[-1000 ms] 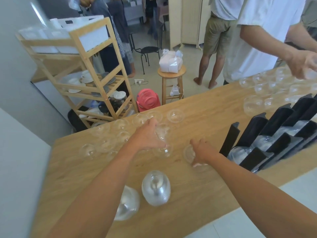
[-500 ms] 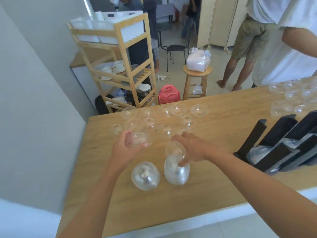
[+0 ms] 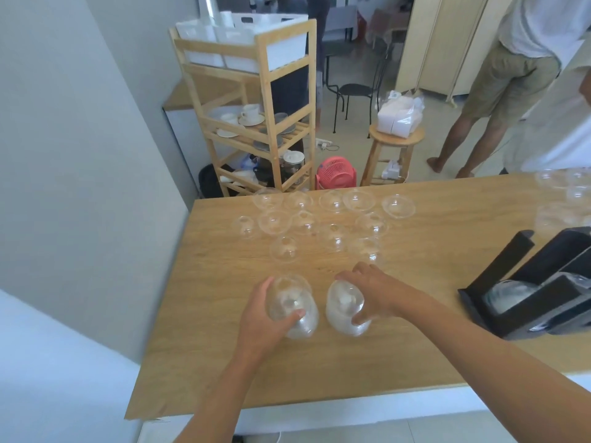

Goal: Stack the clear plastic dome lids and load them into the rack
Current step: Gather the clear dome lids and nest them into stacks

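Two stacks of clear dome lids stand side by side on the wooden table (image 3: 415, 340). My left hand (image 3: 260, 318) grips the left stack (image 3: 292, 310), thumb across its front. My right hand (image 3: 374, 294) grips the right stack (image 3: 345, 310) from the right side. Several loose dome lids (image 3: 323, 219) lie spread on the table's far part, beyond both hands. The black rack (image 3: 537, 295) stands at the right edge with stacked lids lying in its slots.
More loose lids (image 3: 563, 199) lie at the far right of the table. A wooden shelf unit (image 3: 256, 113) with crockery, a red fan (image 3: 335, 172) and a stool (image 3: 395, 148) stand beyond the table. Two people (image 3: 518, 78) stand at the far right.
Both hands came back toward me with single lids and now rest on the two stacks, each lid set on top. The view has shifted left, so the rack sits further right.
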Motion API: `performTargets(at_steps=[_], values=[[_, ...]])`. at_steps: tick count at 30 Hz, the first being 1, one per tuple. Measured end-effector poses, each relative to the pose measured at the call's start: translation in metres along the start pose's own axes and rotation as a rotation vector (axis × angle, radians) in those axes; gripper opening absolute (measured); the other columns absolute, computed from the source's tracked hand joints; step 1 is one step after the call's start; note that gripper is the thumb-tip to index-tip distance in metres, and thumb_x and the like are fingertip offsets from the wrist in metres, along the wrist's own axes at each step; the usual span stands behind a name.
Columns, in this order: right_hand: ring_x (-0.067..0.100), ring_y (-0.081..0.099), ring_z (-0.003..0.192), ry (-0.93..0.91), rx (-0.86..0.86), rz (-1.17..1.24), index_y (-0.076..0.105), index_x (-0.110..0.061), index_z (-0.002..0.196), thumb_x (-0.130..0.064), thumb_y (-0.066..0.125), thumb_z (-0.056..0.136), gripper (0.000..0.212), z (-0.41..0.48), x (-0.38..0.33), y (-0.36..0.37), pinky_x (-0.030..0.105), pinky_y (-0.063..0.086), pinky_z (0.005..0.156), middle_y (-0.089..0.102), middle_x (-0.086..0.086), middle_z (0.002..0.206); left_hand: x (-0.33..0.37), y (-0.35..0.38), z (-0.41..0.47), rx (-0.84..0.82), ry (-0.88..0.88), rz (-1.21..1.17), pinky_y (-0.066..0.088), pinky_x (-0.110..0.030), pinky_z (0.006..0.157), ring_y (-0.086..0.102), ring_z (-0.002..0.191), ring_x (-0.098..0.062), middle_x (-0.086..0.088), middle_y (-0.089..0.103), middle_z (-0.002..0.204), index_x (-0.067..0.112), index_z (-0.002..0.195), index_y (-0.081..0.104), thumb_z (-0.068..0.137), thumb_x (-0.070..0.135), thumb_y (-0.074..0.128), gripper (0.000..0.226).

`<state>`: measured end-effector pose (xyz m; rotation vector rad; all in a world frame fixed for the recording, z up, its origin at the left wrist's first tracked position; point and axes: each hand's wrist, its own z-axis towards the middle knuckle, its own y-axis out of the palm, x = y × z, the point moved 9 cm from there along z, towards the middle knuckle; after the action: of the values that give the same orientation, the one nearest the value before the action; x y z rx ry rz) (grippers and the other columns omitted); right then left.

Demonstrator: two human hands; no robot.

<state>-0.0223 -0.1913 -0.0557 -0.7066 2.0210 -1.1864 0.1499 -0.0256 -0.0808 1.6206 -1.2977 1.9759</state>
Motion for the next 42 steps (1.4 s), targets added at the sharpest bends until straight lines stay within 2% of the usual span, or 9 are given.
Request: performTargets(at_steps=[3, 6, 12, 20, 24, 28, 32, 38, 42], values=[[0.02, 0.04, 0.124, 0.007, -0.005, 0.025, 0.026, -0.043, 0.148, -0.035, 0.084, 0.066, 0.1, 0.002, 0.002, 0.003, 0.037, 0.046, 0.093, 0.035, -0.001, 0.138, -0.005, 0.006, -0.003, -0.018, 0.011, 0.031, 0.041, -0.031, 0.105, 0.043, 0.127, -0.005, 0.019, 0.044, 0.138, 0.032, 0.14, 0.039, 0.06, 0.056, 0.083, 0.094], [0.015, 0.044, 0.107, 0.011, -0.008, 0.052, 0.022, -0.044, 0.148, -0.033, 0.083, 0.068, 0.101, 0.003, 0.005, 0.008, 0.029, 0.04, 0.081, 0.036, -0.002, 0.14, -0.005, 0.015, -0.005, -0.061, 0.053, 0.083, 0.037, -0.037, 0.111, 0.037, 0.135, -0.009, 0.013, 0.037, 0.145, 0.029, 0.145, 0.031, 0.069, 0.044, 0.081, 0.093], [0.012, 0.041, 0.099, 0.007, 0.0, 0.077, 0.018, -0.044, 0.15, -0.032, 0.082, 0.07, 0.103, 0.002, 0.006, 0.012, 0.025, 0.037, 0.078, 0.034, -0.002, 0.144, 0.003, 0.032, -0.002, -0.105, 0.086, 0.146, 0.033, -0.037, 0.112, 0.027, 0.139, -0.012, 0.009, 0.024, 0.151, 0.038, 0.148, 0.027, 0.064, 0.048, 0.084, 0.102], [0.013, 0.042, 0.097, -0.007, 0.008, 0.064, 0.019, -0.042, 0.151, -0.03, 0.082, 0.071, 0.102, 0.002, 0.005, 0.011, 0.025, 0.037, 0.076, 0.035, -0.001, 0.142, 0.008, 0.046, 0.016, -0.193, 0.182, 0.304, 0.031, -0.034, 0.113, 0.025, 0.14, -0.019, 0.0, 0.025, 0.15, 0.044, 0.145, 0.033, 0.07, 0.03, 0.083, 0.092], [0.014, 0.042, 0.099, -0.011, 0.007, 0.069, 0.017, -0.041, 0.152, -0.027, 0.082, 0.072, 0.103, 0.001, 0.004, 0.012, 0.026, 0.04, 0.077, 0.033, 0.0, 0.143, 0.005, 0.045, 0.017, -0.201, 0.165, 0.303, 0.026, -0.026, 0.106, 0.02, 0.142, -0.015, 0.004, 0.016, 0.154, 0.055, 0.141, 0.031, 0.067, 0.037, 0.084, 0.093], [0.013, 0.042, 0.101, -0.022, 0.007, 0.068, 0.016, -0.041, 0.152, -0.027, 0.081, 0.073, 0.103, 0.001, 0.003, 0.011, 0.026, 0.041, 0.079, 0.032, 0.0, 0.144, 0.01, 0.043, 0.018, -0.134, 0.158, 0.317, 0.037, -0.032, 0.105, 0.031, 0.133, -0.013, 0.005, 0.027, 0.142, 0.052, 0.139, 0.033, 0.065, 0.045, 0.083, 0.09], [0.013, 0.041, 0.101, -0.027, 0.009, 0.07, 0.017, -0.041, 0.152, -0.027, 0.082, 0.073, 0.103, 0.001, 0.003, 0.011, 0.026, 0.041, 0.08, 0.032, 0.001, 0.144, 0.011, 0.046, 0.018, -0.133, 0.187, 0.354, 0.037, -0.029, 0.102, 0.034, 0.13, -0.016, 0.003, 0.03, 0.139, 0.049, 0.141, 0.033, 0.067, 0.043, 0.082, 0.089], [0.013, 0.04, 0.102, -0.034, 0.034, 0.067, 0.018, -0.044, 0.15, -0.03, 0.084, 0.07, 0.105, 0.005, 0.007, 0.012, 0.026, 0.041, 0.08, 0.033, 0.0, 0.141, 0.013, 0.042, 0.024, -0.187, 0.155, 0.257, 0.035, -0.034, 0.107, 0.028, 0.134, -0.006, 0.013, 0.022, 0.148, 0.051, 0.148, 0.009, 0.052, 0.057, 0.086, 0.123], [0.012, 0.038, 0.106, -0.029, 0.061, 0.055, 0.022, -0.045, 0.147, -0.036, 0.087, 0.065, 0.106, 0.009, 0.01, 0.013, 0.027, 0.039, 0.081, 0.033, -0.003, 0.138, 0.008, 0.039, 0.027, -0.171, 0.085, 0.24, 0.035, -0.031, 0.104, 0.031, 0.132, -0.005, 0.02, 0.023, 0.145, 0.041, 0.15, 0.014, 0.057, 0.06, 0.081, 0.117]])
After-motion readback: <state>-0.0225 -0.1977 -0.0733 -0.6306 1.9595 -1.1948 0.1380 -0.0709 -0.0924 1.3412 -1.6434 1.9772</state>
